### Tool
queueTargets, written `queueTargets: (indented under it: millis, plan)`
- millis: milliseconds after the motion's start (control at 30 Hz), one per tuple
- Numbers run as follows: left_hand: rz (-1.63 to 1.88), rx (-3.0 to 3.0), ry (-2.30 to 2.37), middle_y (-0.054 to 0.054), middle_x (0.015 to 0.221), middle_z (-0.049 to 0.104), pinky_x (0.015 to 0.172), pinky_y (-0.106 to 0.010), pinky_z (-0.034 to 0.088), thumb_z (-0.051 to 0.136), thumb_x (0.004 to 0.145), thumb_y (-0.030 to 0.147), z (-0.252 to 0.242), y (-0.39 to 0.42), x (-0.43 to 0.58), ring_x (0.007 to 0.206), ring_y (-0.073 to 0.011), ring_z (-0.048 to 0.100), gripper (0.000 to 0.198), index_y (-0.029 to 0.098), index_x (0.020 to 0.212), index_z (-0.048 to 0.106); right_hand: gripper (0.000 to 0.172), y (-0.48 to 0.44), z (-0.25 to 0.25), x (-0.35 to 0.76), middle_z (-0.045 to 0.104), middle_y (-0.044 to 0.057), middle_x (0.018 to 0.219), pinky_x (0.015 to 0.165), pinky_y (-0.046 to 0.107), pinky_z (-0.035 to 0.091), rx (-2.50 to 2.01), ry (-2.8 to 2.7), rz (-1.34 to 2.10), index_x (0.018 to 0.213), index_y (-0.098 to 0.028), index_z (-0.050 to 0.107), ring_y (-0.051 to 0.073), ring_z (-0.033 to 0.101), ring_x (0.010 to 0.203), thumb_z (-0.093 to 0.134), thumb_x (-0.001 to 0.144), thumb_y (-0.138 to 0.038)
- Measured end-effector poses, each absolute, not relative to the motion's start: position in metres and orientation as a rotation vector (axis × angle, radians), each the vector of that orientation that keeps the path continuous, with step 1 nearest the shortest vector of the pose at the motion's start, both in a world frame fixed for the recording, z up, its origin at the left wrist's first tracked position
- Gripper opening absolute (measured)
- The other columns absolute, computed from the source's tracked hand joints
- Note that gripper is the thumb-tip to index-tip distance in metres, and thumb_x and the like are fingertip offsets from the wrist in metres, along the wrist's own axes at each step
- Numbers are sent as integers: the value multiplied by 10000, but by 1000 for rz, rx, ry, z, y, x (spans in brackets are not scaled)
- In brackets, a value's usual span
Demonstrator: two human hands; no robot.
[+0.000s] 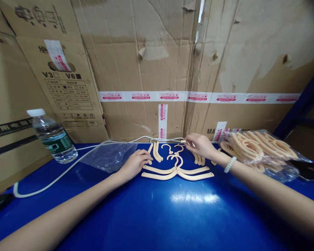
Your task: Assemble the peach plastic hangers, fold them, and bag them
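Observation:
My left hand [136,163] is closed over the middle of a beige hanger arm [150,149] lying beside two similar curved arms [157,152]. My right hand [202,144] pinches a small beige hanger piece [183,141] near the cardboard; most of it is hidden by the fingers. Between the hands lie two hangers, the front one [162,176] and the rear one [159,170], their hooks pointing away from me. Loose hanger hooks [179,149] lie behind them. More curved arms [199,159] sit under and beside my right hand.
A clear plastic bag [110,157] and a water bottle [54,139] stand on the left. A white cable [47,184] runs along the blue table [157,216]. On the right are bagged hanger parts [256,146] and a dark phone [308,170]. Cardboard [141,69] walls the back.

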State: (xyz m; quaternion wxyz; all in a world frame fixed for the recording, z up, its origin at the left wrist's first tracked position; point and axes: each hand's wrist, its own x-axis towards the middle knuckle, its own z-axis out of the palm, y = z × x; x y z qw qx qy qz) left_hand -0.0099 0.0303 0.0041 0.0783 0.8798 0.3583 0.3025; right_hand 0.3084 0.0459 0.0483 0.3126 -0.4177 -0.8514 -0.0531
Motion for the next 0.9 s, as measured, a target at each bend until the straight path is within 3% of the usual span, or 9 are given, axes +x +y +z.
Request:
queueTargets:
  millis: [100,200,300,433,667,900]
  plan:
    - [982,2606,1053,-42,941,714,849,-361,497,554,870,106,6,28,-10,917,-223,637,209,221,833,724,276,26,54,312,550,-9,583,513,236,393,-1115,-1972,-57,765,-183,571,132,502,522,497,932,-390]
    - [1120,2543,1027,-44,936,707,825,-345,501,492,925,140,13,17,-4,888,-211,639,211,210,893,688,340,-5,56,309,520,-26,545,446,222,365,-1124,-1807,36,763,-183,561,115,476,471,477,953,-452]
    - [1250,2459,972,-68,998,695,787,-309,518,437,966,152,24,-7,10,865,-186,649,224,191,982,657,297,-38,53,301,546,-29,527,446,226,391,-1118,-1691,266,832,-165,654,112,488,452,574,910,-440]
    - [1239,2298,810,-81,1076,717,859,-294,526,488,965,164,35,-49,36,1017,-197,658,232,195,950,717,268,-69,43,287,590,-21,508,424,225,416,-1082,-1511,637,879,-156,714,113,514,429,681,830,-418]
    - [1068,1772,721,-47,827,730,705,-262,569,683,818,148,25,-77,57,773,-177,694,99,195,763,751,314,-92,23,270,734,90,865,504,243,503,-932,-1397,1106,1039,-187,742,167,651,669,654,858,-429]
    - [994,1627,815,-15,808,674,715,-263,545,676,815,203,13,-70,59,749,-152,669,37,181,802,649,291,-97,10,256,699,40,744,443,201,496,-950,-1298,1321,937,-188,726,137,627,607,762,770,-423]
